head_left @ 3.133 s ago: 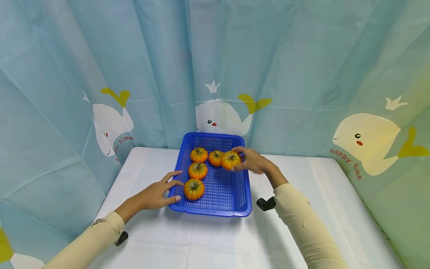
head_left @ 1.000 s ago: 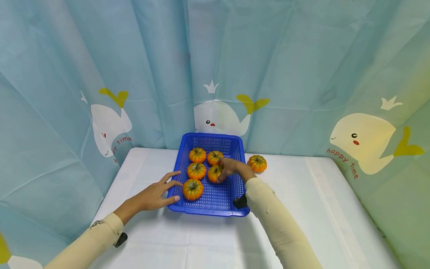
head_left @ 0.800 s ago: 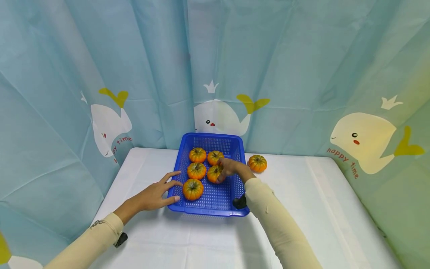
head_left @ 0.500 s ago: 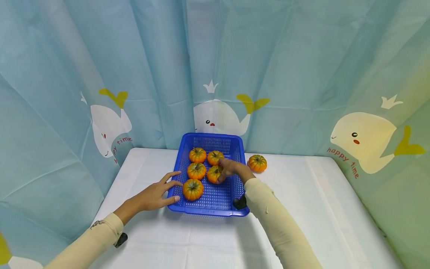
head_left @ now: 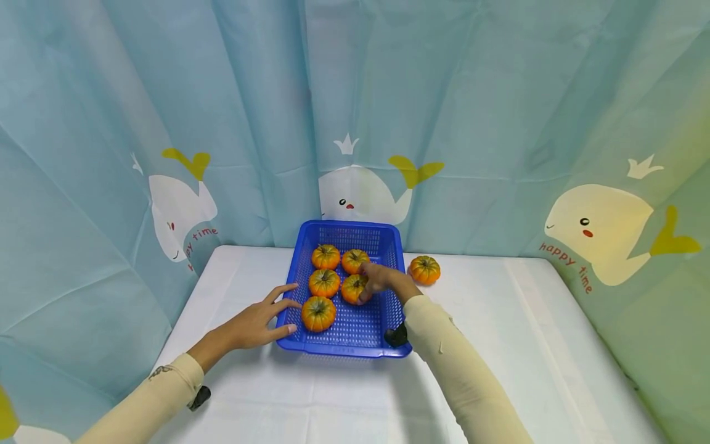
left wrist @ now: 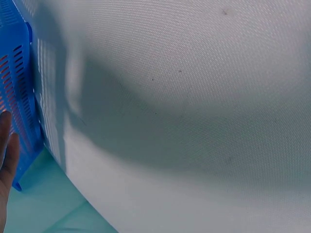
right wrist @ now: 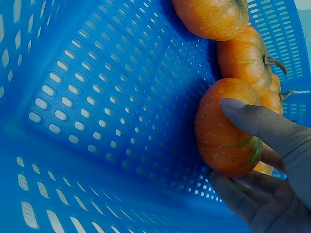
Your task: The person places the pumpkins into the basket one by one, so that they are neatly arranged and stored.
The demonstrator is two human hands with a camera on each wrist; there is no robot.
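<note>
A blue plastic basket [head_left: 355, 352] with perforated walls holds several small orange pumpkins. My right hand [head_left: 378, 280] reaches in over the right wall and grips a pumpkin [right wrist: 226, 128], thumb on one side and fingers on the other. That pumpkin [head_left: 352, 290] sits in the second row from the back, right of another pumpkin [head_left: 324, 283]. Along the left wall, one pumpkin [head_left: 326, 256] lies at the back and one [head_left: 318, 314] nearest the front. My left hand [head_left: 257, 322] rests at the basket's left rim, fingers spread; in the left wrist view only its fingertips [left wrist: 10, 155] show.
One more pumpkin [head_left: 424, 270] lies on the white table [head_left: 499, 345], just right of the basket. A pumpkin [head_left: 355, 261] sits at the back of the basket. Behind the table hangs a pale blue curtain [head_left: 471, 123] printed with whales.
My right hand has brought the gripped pumpkin from the basket's back right to the second row, uncovering the pumpkin on the table. It stays there over the last second. My left hand keeps its place.
</note>
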